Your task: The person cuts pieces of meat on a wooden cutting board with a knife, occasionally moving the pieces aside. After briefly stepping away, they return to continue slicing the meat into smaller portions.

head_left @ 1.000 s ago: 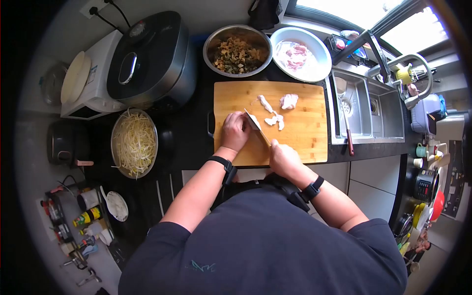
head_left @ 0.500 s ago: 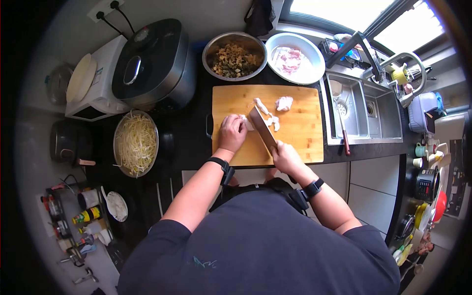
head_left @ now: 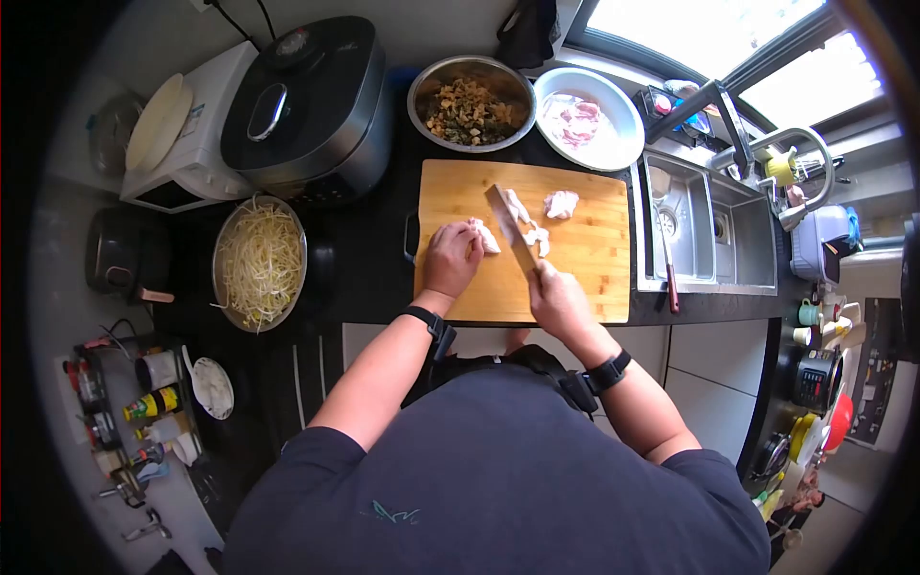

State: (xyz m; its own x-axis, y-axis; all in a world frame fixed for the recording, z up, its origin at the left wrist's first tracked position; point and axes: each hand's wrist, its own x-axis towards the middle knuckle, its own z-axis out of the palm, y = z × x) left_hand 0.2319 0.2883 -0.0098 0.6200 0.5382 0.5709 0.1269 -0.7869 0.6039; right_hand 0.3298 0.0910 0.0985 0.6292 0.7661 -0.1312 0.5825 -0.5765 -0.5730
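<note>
On the wooden cutting board [head_left: 585,273], my right hand [head_left: 563,305] is closed round the handle of a cleaver [head_left: 513,230], whose blade points away from me. My left hand [head_left: 453,259] lies at the board's left side, its fingers curled on a piece of pale meat [head_left: 487,237] to the left of the blade. Just right of the blade are small pale meat pieces [head_left: 539,240]. A larger pink chunk [head_left: 562,204] sits farther right on the board.
Behind the board stand a steel bowl of chopped food [head_left: 471,103] and a white basin with meat [head_left: 589,120]. Bean sprouts fill a bowl [head_left: 259,264] at the left, near a black cooker [head_left: 305,105]. A sink [head_left: 709,220] with a red-handled knife [head_left: 673,287] is at the right.
The cleaver has shifted slightly right relative to the meat under my left hand, leaving a gap beside it. The whole view has also shifted a little.
</note>
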